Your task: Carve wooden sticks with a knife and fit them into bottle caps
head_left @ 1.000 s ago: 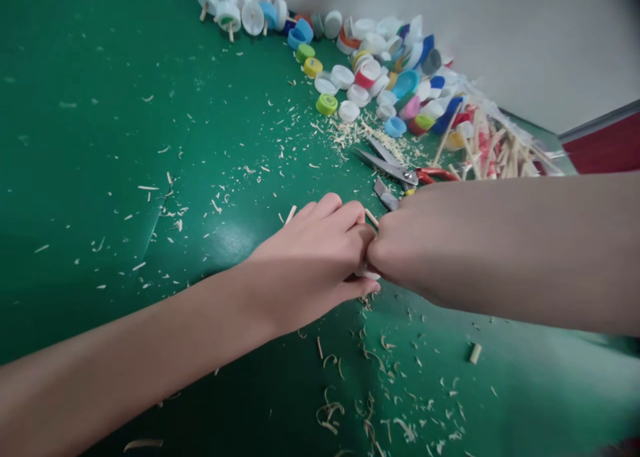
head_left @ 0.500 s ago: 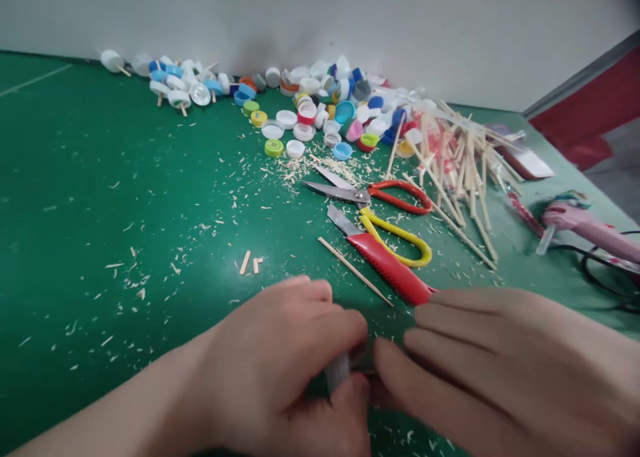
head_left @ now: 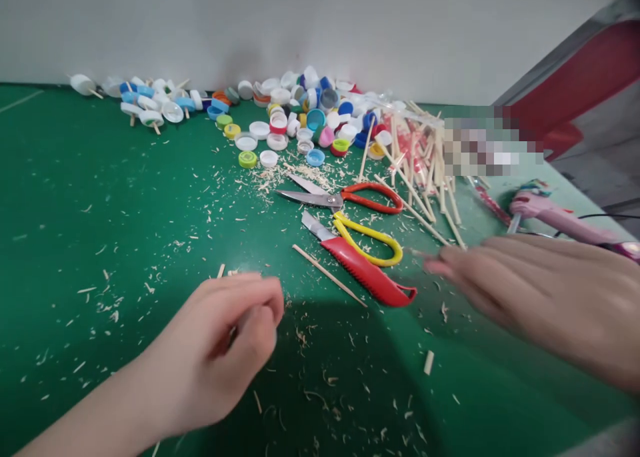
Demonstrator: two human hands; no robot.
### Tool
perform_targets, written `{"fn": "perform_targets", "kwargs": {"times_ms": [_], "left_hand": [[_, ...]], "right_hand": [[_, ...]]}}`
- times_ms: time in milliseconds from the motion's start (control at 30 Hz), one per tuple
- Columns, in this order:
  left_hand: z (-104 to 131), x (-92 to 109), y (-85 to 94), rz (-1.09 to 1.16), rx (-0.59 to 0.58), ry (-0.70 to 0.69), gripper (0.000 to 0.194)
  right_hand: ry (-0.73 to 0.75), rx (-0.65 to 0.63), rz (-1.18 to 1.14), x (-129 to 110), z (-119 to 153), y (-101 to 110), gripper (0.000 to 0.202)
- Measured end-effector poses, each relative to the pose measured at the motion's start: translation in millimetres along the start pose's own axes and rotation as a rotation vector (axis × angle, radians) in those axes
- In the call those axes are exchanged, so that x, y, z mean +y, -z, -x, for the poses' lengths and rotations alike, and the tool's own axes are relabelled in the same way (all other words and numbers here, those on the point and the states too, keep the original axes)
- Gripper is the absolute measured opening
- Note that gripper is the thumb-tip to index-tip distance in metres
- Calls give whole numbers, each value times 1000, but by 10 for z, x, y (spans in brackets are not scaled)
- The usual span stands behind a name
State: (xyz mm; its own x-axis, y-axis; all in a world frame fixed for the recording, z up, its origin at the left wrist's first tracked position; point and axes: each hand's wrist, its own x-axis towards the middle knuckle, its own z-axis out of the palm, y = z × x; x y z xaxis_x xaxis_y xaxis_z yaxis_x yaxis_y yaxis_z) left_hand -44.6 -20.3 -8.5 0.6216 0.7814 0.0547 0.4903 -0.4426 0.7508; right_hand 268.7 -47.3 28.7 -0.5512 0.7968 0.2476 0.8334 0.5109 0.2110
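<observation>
My left hand is closed above the green table, fingers curled in with the thumb against them. Whatever lies inside it is hidden. On the right, my right hand is held palm down and blurred, its fingertips pinched together. A thin pale stick juts from those fingertips. Between the hands lie a red utility knife with its blade out and a slim wooden stick. Just beyond are scissors with one orange and one yellow handle, spread open.
Bottle caps in many colours are heaped along the wall. Caps with sticks through them sit at the left. Wooden sticks and a pink glue gun lie right. Shavings and a short stick piece are on the green table.
My hands have moved apart, the left leftward and the right up and to the right. The whitish piece between them is out of sight. The view has shifted right.
</observation>
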Motion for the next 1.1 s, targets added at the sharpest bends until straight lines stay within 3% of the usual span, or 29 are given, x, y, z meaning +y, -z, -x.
{"fn": "perform_targets", "kwargs": {"times_ms": [67, 133, 233, 333, 433, 600, 733, 900, 1000, 1100], "left_hand": [[-84, -57, -33, -134, 92, -101, 29], [-138, -107, -113, -231, 121, -129, 22], [-138, -174, -223, -339, 125, -103, 18], [-116, -207, -249, -414, 141, -136, 21], [-128, -209, -227, -430, 152, -185, 25], [-139, -214, -199, -381, 153, -213, 27], [-126, -213, -189, -330, 146, -192, 23], [-125, -218, -183, -296, 157, -192, 27], [-124, -226, -188, -278, 162, -192, 26], [-125, -225, -194, -278, 165, -193, 24]], "right_hand": [[-11, 54, 174, 203, 0, -135, 23], [-37, -26, 151, 252, -49, -269, 29], [-43, -91, 149, 50, -201, -374, 41], [58, -5, 53, -283, -388, -368, 34], [112, -53, -52, -524, -535, -371, 31], [124, -86, -86, -619, -621, -451, 14], [2, -153, -314, -560, -654, -403, 20], [-315, -397, -886, -464, -694, -251, 4], [-344, -414, -1170, -447, -711, -210, 15], [-329, -398, -1131, -453, -733, -204, 23]]}}
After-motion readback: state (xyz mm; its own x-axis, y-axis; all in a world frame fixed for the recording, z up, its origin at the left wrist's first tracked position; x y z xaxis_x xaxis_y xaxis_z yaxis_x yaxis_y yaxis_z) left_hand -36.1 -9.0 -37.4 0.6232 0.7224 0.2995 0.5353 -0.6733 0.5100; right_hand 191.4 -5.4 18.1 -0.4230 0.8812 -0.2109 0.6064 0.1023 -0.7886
